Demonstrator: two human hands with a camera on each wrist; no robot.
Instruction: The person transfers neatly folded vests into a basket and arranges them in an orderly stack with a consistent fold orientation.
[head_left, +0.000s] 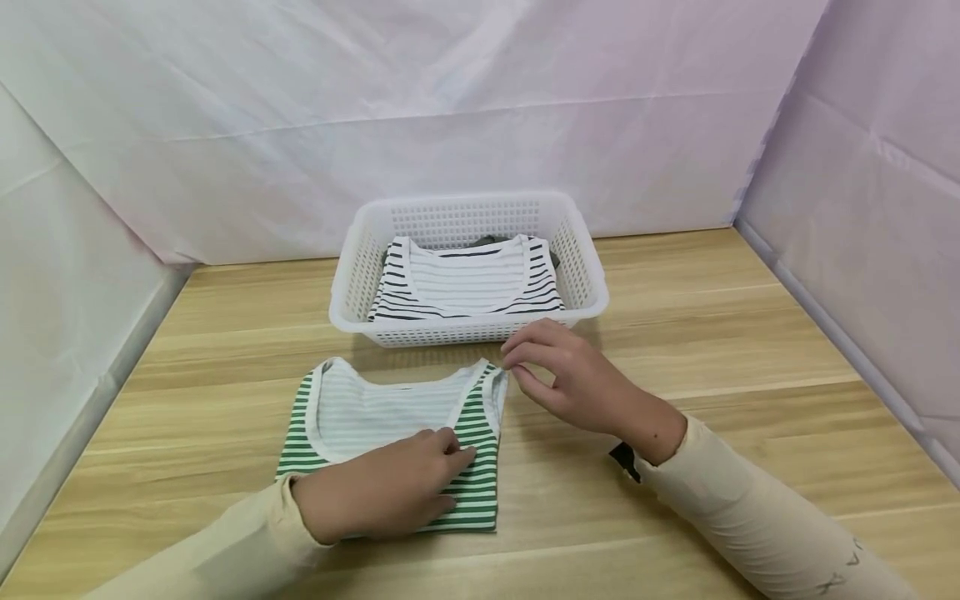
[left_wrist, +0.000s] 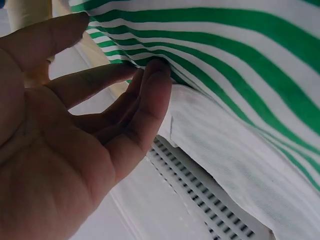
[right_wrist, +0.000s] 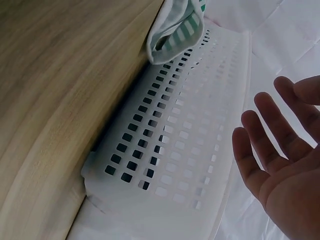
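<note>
A folded green-and-white striped tank top (head_left: 476, 493) lies on the table with its wide white-edged neckline toward the basket. My left hand (head_left: 386, 485) rests on its front, and in the left wrist view the loosely bent fingertips touch the striped cloth (left_wrist: 225, 47). Beside the top's right shoulder strap hovers my right hand (head_left: 573, 379). The right wrist view shows that hand's fingers (right_wrist: 270, 122) apart, with nothing between them, and the strap's white edging (right_wrist: 159, 54) some way off. The left forearm and hand cover the top's lower left part.
Behind the tank top stands a white perforated plastic basket (head_left: 592, 292). Inside it lies a folded black-and-white striped top (head_left: 472, 283), with something dark partly visible behind. White cloth walls (head_left: 480, 158) enclose the wooden table (head_left: 697, 333) at the back and sides.
</note>
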